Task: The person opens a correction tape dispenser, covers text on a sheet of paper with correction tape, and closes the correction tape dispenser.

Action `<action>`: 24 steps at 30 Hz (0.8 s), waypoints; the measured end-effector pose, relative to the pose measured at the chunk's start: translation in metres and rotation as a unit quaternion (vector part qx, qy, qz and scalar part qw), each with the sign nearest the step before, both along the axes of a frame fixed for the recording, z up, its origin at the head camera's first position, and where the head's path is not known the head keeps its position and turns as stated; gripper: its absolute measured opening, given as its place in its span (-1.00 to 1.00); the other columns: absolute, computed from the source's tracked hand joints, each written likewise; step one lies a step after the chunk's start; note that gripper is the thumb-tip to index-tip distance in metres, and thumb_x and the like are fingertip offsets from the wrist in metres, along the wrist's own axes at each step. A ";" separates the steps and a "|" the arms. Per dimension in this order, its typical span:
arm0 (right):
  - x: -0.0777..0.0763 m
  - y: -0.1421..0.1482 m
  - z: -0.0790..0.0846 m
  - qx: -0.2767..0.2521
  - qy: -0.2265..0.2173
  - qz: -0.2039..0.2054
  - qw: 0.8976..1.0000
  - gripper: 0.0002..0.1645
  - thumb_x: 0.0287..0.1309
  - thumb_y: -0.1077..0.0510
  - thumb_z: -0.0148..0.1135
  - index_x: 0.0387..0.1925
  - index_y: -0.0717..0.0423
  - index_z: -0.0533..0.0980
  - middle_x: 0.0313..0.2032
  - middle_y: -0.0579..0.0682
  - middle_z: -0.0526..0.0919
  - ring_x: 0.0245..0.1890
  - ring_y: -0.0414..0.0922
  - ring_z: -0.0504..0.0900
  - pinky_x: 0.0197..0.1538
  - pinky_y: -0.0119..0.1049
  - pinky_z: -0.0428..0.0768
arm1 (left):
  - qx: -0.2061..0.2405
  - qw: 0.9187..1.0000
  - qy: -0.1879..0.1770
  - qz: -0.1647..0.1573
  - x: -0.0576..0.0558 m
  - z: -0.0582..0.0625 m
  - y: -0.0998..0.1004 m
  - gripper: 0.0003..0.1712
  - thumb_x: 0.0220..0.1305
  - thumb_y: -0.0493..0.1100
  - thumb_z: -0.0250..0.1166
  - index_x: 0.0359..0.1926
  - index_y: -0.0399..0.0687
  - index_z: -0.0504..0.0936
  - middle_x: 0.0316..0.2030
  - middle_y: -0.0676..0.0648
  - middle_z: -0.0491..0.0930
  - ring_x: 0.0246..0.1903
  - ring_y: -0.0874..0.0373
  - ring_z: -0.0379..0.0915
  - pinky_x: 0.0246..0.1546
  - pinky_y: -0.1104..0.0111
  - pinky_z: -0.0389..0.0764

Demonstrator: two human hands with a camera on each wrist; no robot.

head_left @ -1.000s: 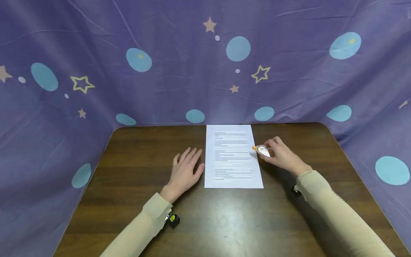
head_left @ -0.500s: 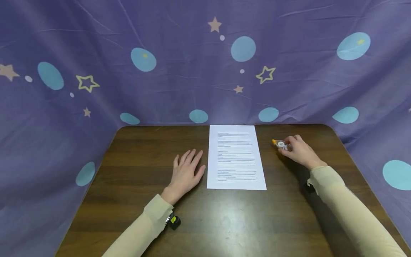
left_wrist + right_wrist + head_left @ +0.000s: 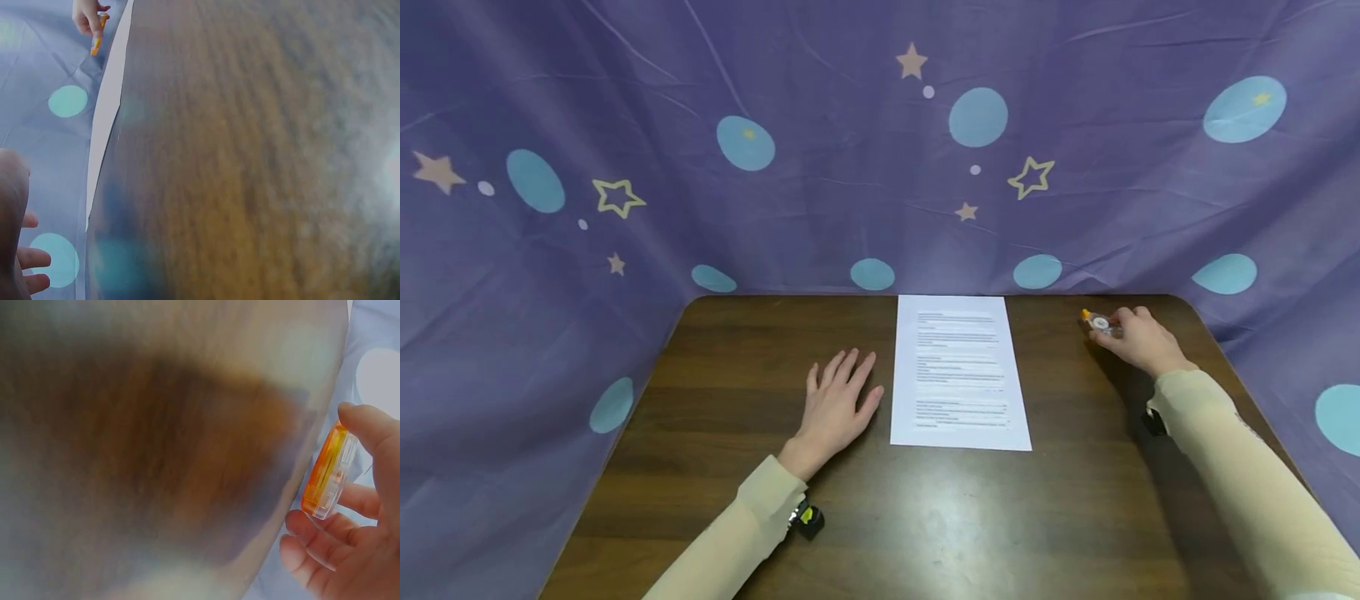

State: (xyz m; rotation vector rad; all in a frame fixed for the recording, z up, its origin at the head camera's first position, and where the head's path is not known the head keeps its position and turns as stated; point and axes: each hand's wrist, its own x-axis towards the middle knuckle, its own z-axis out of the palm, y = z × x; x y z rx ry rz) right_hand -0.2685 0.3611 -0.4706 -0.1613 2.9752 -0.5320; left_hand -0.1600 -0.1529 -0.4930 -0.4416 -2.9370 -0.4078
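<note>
In the head view my right hand (image 3: 1142, 342) pinches a correction tape dispenser (image 3: 1100, 323) at the far right of the table. The dispenser has a clear body, a white reel inside and an orange tip pointing left. From the right wrist view, the thumb and fingers grip the orange and clear case (image 3: 327, 474) at its ends. A printed sheet of paper (image 3: 958, 383) lies between the hands, left of the dispenser and apart from it. My left hand (image 3: 833, 408) rests on the table with fingers spread, just left of the sheet, holding nothing.
The dark wooden table (image 3: 760, 350) has rounded far corners. A purple curtain (image 3: 820, 183) with stars and blue ovals stands behind the table and along both sides. The sheet's far edge reaches the table's back edge.
My right hand has carried the correction tape dispenser away from the sheet's right edge, toward the table's far right. The left hand stays in place beside the sheet. The head view has shifted slightly.
</note>
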 end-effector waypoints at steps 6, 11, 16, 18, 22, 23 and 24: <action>-0.004 0.011 -0.003 0.008 -0.021 -0.021 1.000 -0.13 0.43 -0.30 0.16 0.17 0.49 0.38 0.02 0.50 0.36 0.03 0.49 0.49 -0.05 0.41 0.47 | -0.004 1.000 -0.009 -0.001 0.002 0.000 0.001 -0.28 0.60 0.27 -0.03 0.60 0.11 0.29 0.56 -0.22 0.23 0.55 -0.19 0.06 0.42 -0.38 0.02; -0.005 0.016 -0.007 0.014 -0.031 -0.032 0.999 -0.13 0.40 -0.32 0.18 0.15 0.47 0.40 0.02 0.50 0.37 0.05 0.49 0.48 -0.04 0.40 0.46 | -0.002 1.000 -0.016 -0.004 0.002 0.002 0.002 -0.28 0.60 0.27 -0.04 0.61 0.11 0.27 0.56 -0.24 0.21 0.56 -0.21 0.03 0.42 -0.38 0.00; -0.003 0.019 -0.008 0.023 -0.032 -0.043 0.998 -0.14 0.40 -0.29 0.19 0.14 0.50 0.37 0.02 0.53 0.36 0.05 0.52 0.47 -0.04 0.42 0.47 | -0.003 0.999 -0.033 -0.007 0.000 0.003 0.003 -0.27 0.61 0.28 -0.06 0.63 0.12 0.23 0.58 -0.24 0.16 0.57 -0.22 -0.02 0.43 -0.39 -0.04; -0.003 0.019 -0.008 0.025 -0.031 -0.045 0.998 -0.14 0.40 -0.28 0.19 0.13 0.51 0.36 0.01 0.54 0.35 0.05 0.53 0.46 -0.04 0.43 0.46 | -0.006 0.999 -0.035 -0.007 0.000 0.003 0.002 -0.27 0.61 0.28 -0.06 0.63 0.14 0.22 0.59 -0.24 0.15 0.58 -0.22 -0.03 0.43 -0.39 -0.04; -0.004 0.016 -0.008 0.029 -0.034 -0.050 0.998 -0.13 0.39 -0.28 0.18 0.11 0.54 0.34 -0.02 0.55 0.35 0.03 0.55 0.46 -0.06 0.42 0.47 | -0.006 0.999 -0.035 -0.006 0.001 0.004 0.001 -0.28 0.60 0.27 -0.04 0.63 0.15 0.23 0.59 -0.23 0.15 0.57 -0.22 -0.02 0.43 -0.38 -0.05; -0.004 0.015 -0.008 0.030 -0.035 -0.053 0.998 -0.11 0.39 -0.29 0.17 0.10 0.54 0.33 -0.03 0.56 0.34 0.02 0.55 0.47 -0.07 0.41 0.48 | -0.005 0.999 -0.035 -0.007 0.001 0.004 0.001 -0.28 0.60 0.27 -0.03 0.63 0.15 0.23 0.59 -0.23 0.15 0.57 -0.23 -0.02 0.43 -0.39 -0.05; -0.004 0.014 -0.007 0.031 -0.034 -0.055 0.997 -0.10 0.40 -0.31 0.16 0.10 0.56 0.32 -0.04 0.57 0.35 0.01 0.56 0.47 -0.09 0.41 0.48 | -0.003 0.999 -0.035 -0.007 0.001 0.005 0.001 -0.28 0.60 0.26 -0.02 0.63 0.15 0.23 0.59 -0.24 0.15 0.57 -0.23 -0.02 0.43 -0.39 -0.05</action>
